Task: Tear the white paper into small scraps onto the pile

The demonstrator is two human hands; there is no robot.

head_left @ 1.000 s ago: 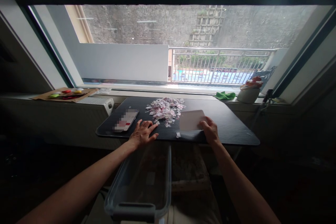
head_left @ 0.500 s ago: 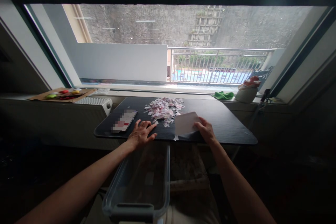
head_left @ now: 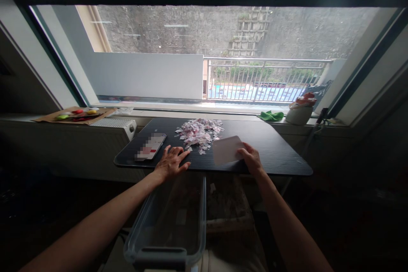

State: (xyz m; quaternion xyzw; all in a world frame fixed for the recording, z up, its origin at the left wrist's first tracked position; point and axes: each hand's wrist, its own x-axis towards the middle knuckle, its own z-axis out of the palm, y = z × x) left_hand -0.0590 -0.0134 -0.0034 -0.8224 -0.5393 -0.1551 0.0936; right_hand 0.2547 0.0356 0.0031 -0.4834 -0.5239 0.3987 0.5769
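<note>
My right hand [head_left: 250, 157] grips a flat white scraper [head_left: 225, 150] with rounded corners by its right end. The scraper is over the front part of the dark table [head_left: 267, 146]. Left of it, a heap of torn paper scraps [head_left: 197, 131] lies on the tabletop, with a few loose bits around. My left hand [head_left: 172, 161] rests at the table's front edge, fingers spread, between the heap and a flat phone-like object [head_left: 151, 146] that is partly pixelated. A clear plastic bin [head_left: 204, 221] stands below the edge. One paper scrap [head_left: 213, 187] is just right of its rim.
On the left ledge lies a brown board [head_left: 47, 115] with coloured items, beside a radiator [head_left: 126, 125]. A green cloth [head_left: 270, 115] and a white pot-like container [head_left: 300, 112] sit on the right sill. A large window spans the back.
A paper scrap that hung at the table's front edge has dropped below it, beside the bin. The right hand and scraper have shifted very slightly; the left hand stays put.
</note>
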